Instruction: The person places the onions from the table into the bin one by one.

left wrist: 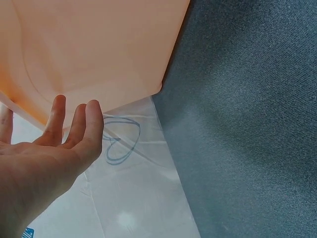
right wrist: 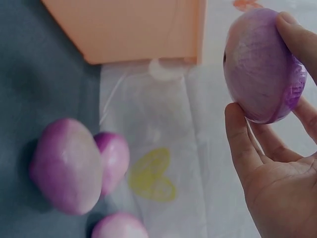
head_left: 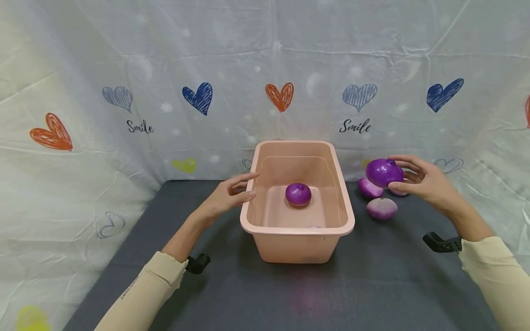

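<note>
My right hand [head_left: 426, 184] holds a shiny purple onion [head_left: 384, 173] in the air, right of the pink plastic tub [head_left: 296, 246]. In the right wrist view, thumb and fingers pinch this onion [right wrist: 260, 69] from opposite sides. My left hand [head_left: 225, 195] touches the tub's left rim with fairly straight fingers; the left wrist view shows its fingers [left wrist: 93, 124] against the outer wall. Inside the tub lies one purple onion [head_left: 298, 195]; a sliver of another onion [head_left: 313, 226] shows behind the near rim, mostly hidden.
Several onions sit on the dark table [head_left: 265, 294] below my right hand: a pale purple onion [head_left: 382, 208] in front, a darker onion [head_left: 368, 188] behind it, and another onion partly covered by the hand. A white printed curtain [head_left: 232, 59] hangs close behind the tub.
</note>
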The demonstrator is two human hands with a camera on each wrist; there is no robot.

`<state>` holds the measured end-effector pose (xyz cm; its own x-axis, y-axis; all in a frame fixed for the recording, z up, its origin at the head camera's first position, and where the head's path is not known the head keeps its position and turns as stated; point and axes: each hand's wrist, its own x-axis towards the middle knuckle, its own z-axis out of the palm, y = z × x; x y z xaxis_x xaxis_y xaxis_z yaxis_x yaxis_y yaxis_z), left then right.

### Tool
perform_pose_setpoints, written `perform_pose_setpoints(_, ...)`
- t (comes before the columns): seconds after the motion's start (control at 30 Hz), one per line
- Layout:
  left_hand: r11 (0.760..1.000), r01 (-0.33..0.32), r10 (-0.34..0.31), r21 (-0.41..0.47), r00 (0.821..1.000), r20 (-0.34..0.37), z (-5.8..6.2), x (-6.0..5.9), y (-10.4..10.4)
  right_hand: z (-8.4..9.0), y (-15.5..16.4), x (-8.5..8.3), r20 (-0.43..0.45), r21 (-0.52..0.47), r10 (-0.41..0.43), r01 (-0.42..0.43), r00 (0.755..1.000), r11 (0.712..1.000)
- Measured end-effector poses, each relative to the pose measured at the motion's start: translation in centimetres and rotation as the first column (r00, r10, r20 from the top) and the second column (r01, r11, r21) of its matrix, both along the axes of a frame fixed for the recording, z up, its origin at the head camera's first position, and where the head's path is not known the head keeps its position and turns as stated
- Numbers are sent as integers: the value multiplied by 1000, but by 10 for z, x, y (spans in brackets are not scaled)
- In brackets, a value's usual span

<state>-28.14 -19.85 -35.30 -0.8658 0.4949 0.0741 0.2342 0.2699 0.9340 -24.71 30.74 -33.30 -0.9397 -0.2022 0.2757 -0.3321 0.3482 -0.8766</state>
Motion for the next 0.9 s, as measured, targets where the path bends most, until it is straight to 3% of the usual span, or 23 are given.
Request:
perform_pose_setpoints(0.37, 1000, -9, 9, 8, 1000, 4, 0, -1, 1, 9, -25, -11, -43, 17, 18, -18, 999, 1000)
perform_pose_setpoints(0.9, 1000, -15, 15, -8, 1000, -1, 1, 1, 1, 19, -64, -28, -51, -1, 140, -141, 989, 990)
